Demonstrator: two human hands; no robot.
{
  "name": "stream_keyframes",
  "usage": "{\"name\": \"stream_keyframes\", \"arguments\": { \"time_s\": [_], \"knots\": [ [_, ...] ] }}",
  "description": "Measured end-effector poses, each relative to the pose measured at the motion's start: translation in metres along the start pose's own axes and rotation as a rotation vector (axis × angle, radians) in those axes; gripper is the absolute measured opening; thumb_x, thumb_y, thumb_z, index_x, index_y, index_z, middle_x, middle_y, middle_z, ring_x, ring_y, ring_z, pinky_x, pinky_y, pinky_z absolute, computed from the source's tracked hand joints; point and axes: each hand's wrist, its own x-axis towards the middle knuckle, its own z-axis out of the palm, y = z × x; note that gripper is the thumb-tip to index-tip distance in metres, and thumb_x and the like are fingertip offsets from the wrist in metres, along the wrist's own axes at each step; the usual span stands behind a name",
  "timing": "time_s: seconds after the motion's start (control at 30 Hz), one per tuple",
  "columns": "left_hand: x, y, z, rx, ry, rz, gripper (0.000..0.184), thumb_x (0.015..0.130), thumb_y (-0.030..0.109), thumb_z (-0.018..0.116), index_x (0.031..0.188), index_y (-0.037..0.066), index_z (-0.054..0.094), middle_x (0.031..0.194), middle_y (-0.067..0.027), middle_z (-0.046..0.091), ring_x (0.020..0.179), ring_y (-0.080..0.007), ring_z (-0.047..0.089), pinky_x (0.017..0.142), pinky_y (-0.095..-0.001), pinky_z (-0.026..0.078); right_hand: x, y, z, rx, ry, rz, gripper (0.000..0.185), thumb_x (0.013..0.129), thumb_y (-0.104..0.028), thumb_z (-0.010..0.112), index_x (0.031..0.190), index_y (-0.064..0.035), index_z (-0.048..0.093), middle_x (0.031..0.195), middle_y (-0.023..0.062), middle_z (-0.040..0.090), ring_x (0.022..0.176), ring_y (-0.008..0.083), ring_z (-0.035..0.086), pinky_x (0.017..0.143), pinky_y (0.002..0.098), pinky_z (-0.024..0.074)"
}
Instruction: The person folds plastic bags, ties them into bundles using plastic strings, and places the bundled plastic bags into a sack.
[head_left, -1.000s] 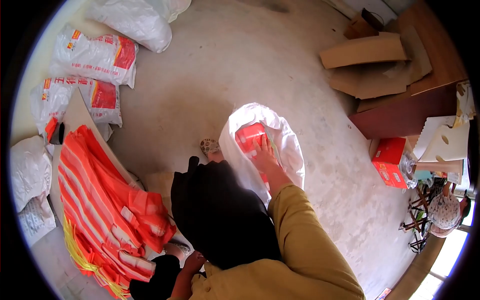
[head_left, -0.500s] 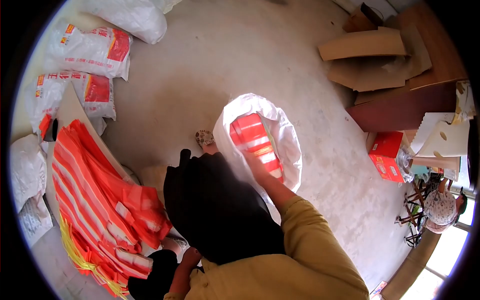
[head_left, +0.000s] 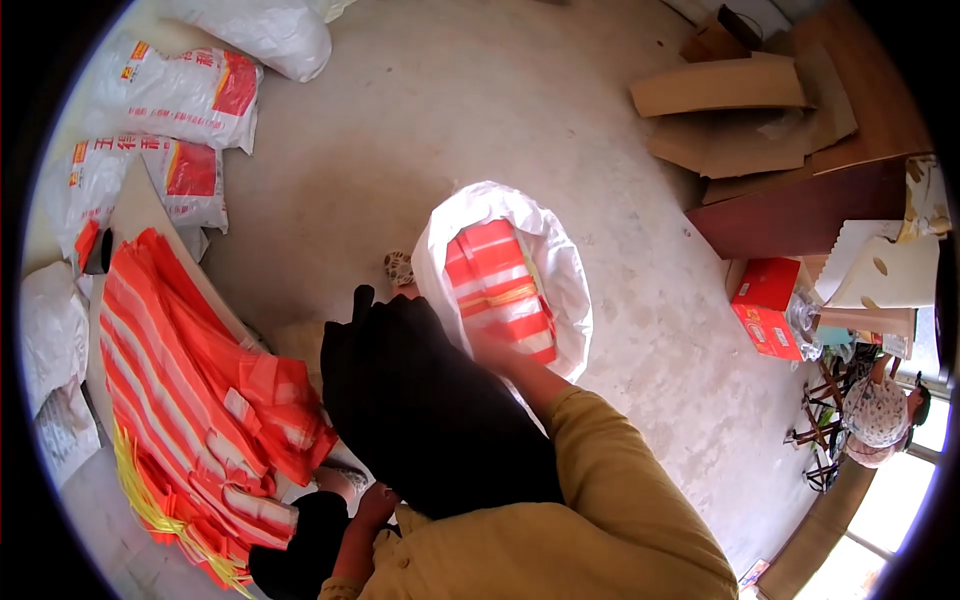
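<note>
A white woven sack (head_left: 572, 290) stands with its mouth wide and its rim rolled outward. Inside it sits a folded red-and-white striped bundle (head_left: 490, 250), tied round with a yellow band (head_left: 500, 296). My right hand (head_left: 492, 350) reaches in at the near side of the bundle; motion smears its fingers, so whether it grips cannot be seen. Low by my lap is my left hand (head_left: 377, 503), its fingers mostly hidden. To its left lies a large pile of red-and-white striped material (head_left: 190, 370), with yellow strands (head_left: 150, 500) along its outer edge.
Printed white sacks (head_left: 190, 95) lie along the left wall. At the upper right an opened cardboard box (head_left: 730, 120) rests against a dark red wooden piece of furniture (head_left: 800, 215). A red box (head_left: 768, 305) stands below. Another person (head_left: 880, 410) is at the far right.
My right hand has drawn back from the yellow band toward the near end of the bundle. The whole view has shifted slightly left; my left hand stays low.
</note>
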Motion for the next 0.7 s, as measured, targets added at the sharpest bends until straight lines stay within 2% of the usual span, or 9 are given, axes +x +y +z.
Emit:
{"name": "stream_keyframes", "arguments": {
  "time_s": [0.07,0.2,0.23,0.33,0.37,0.43,0.47,0.57,0.7],
  "knots": [
    [0.000,0.002,0.000,-0.007,0.003,-0.003,0.061,0.094,0.045,0.067,0.139,0.005,0.059,0.117,-0.0243,0.073,0.105,-0.0418,0.071,0.086,-0.0478,0.055,0.005,0.009,0.001,0.027,-0.004,0.016,0.055,0.112,-0.035,0.038,0.158,-0.0053,0.043,0.159,0.0205,0.047,0.147,0.0357,0.044,0.123,0.0427,0.0336],
    [-0.001,0.051,-0.015,-0.270,0.036,-0.192,0.066,0.093,0.050,0.069,0.142,0.006,0.059,0.122,-0.0229,0.072,0.110,-0.0382,0.071,0.089,-0.0462,0.055,0.073,0.168,0.017,0.159,0.067,0.083,0.056,0.111,-0.039,0.041,0.155,-0.0053,0.047,0.156,0.0199,0.051,0.145,0.0339,0.047,0.122,0.0426,0.0344],
    [0.000,0.051,-0.014,-0.260,0.036,-0.200,0.066,0.093,0.050,0.069,0.141,0.006,0.059,0.123,-0.0226,0.072,0.110,-0.0376,0.071,0.090,-0.0458,0.055,0.067,0.187,0.024,-0.179,0.280,0.090,0.050,0.110,-0.037,0.044,0.147,-0.0045,0.054,0.143,0.0174,0.061,0.131,0.0282,0.057,0.113,0.0410,0.0435],
    [0.000,0.041,-0.012,-0.199,0.032,-0.170,0.065,0.093,0.050,0.070,0.139,0.005,0.060,0.124,-0.0218,0.072,0.112,-0.0359,0.071,0.091,-0.0445,0.055,0.069,0.215,0.027,0.044,0.666,-0.272,0.043,0.110,-0.038,0.048,0.134,-0.0046,0.062,0.128,0.0123,0.067,0.114,0.0236,0.063,0.099,0.0390,0.0515],
    [0.000,0.035,-0.012,-0.155,0.027,-0.123,0.065,0.093,0.050,0.070,0.139,0.005,0.060,0.124,-0.0216,0.072,0.112,-0.0356,0.071,0.091,-0.0441,0.055,0.108,0.288,0.043,0.431,0.685,-0.106,0.042,0.111,-0.040,0.048,0.120,-0.0046,0.067,0.118,0.0076,0.068,0.105,0.0217,0.063,0.089,0.0374,0.0537],
    [-0.001,0.032,-0.011,-0.119,0.033,-0.073,0.064,0.093,0.049,0.071,0.137,0.004,0.061,0.123,-0.0208,0.073,0.111,-0.0347,0.072,0.091,-0.0432,0.055,0.133,0.326,0.049,0.615,0.639,0.011,0.044,0.111,-0.042,0.046,0.120,-0.0046,0.067,0.115,0.0079,0.069,0.104,0.0223,0.064,0.089,0.0382,0.0536],
    [-0.002,0.034,-0.012,-0.129,0.044,-0.071,0.063,0.092,0.049,0.071,0.135,0.004,0.062,0.122,-0.0202,0.073,0.111,-0.0341,0.072,0.091,-0.0427,0.055,0.137,0.330,0.049,0.706,0.613,0.068,0.045,0.111,-0.042,0.045,0.120,-0.0045,0.068,0.113,0.0081,0.070,0.103,0.0225,0.065,0.089,0.0385,0.0535],
    [-0.003,0.052,-0.020,-0.140,0.056,-0.087,0.058,0.093,0.046,0.072,0.131,0.003,0.063,0.119,-0.0180,0.074,0.109,-0.0321,0.072,0.091,-0.0411,0.055,0.106,0.269,0.039,0.543,0.708,0.143,0.049,0.112,-0.046,0.043,0.125,-0.0047,0.066,0.110,0.0104,0.071,0.101,0.0236,0.066,0.087,0.0398,0.0538],
    [-0.004,0.071,-0.024,-0.228,0.097,-0.131,0.050,0.093,0.041,0.072,0.125,0.003,0.064,0.114,-0.0158,0.074,0.106,-0.0301,0.073,0.090,-0.0394,0.055,0.070,0.203,0.023,0.578,0.653,0.120,0.051,0.111,-0.048,0.043,0.131,-0.0068,0.064,0.111,0.0113,0.072,0.101,0.0238,0.067,0.086,0.0398,0.0537]
  ]
}}
